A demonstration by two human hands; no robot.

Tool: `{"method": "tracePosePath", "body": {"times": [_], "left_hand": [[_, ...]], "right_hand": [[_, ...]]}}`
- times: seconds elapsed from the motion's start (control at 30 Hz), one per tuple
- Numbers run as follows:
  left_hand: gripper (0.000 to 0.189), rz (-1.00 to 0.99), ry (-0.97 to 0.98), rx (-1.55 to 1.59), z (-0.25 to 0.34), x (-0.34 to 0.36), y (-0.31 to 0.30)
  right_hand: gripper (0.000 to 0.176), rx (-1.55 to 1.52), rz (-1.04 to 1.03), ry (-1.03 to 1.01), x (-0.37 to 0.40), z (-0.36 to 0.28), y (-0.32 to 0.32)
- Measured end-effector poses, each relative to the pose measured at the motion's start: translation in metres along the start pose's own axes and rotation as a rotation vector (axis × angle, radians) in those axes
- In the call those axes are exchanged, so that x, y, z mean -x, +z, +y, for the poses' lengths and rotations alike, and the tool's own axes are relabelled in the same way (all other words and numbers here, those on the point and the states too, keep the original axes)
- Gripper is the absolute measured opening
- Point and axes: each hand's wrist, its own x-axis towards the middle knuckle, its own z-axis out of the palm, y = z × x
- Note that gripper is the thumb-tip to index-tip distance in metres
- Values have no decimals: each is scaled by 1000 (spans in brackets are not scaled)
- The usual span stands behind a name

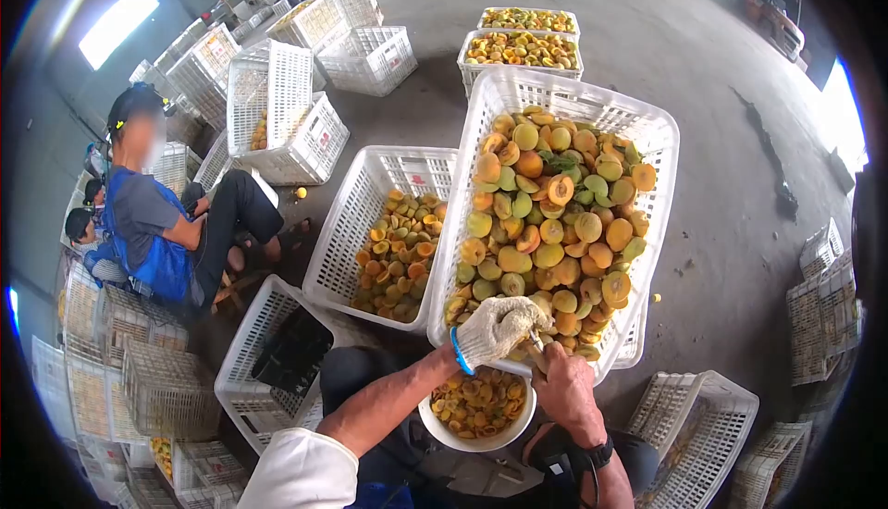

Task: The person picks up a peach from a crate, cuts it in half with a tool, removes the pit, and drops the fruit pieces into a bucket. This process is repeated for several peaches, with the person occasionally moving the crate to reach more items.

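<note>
My left hand (498, 327), in a white knit glove, is closed around a peach half at the near edge of a big white crate (481, 130) piled with halved peaches (550, 222). My bare right hand (562, 384) is closed on a small metal tool whose tip meets the fruit in the left hand. Just below both hands a white bowl (481, 441) sits on my lap, holding several peach pieces. A black watch is on my right wrist.
A lower crate (356, 208) of peach halves stands left of the big one. A crate (250, 389) with a black object is at my left knee. A seated person (162, 222) works at left. Stacked white crates (296, 93) and two filled crates (523, 46) stand farther back.
</note>
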Motion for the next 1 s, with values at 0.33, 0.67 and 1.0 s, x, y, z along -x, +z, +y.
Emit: {"method": "tracePosePath", "body": {"times": [0.33,0.67,1.0], "left_hand": [[25,-91,73,-84,1,12,0],[30,45,-91,-97,12,54,3],[35,25,-119,119,14,106,10]], "right_hand": [[32,-470,-255,90,12,-3,-6],[36,-33,-36,-260,22,19,47],[29,-588,-375,-54,74,-29,33]]}}
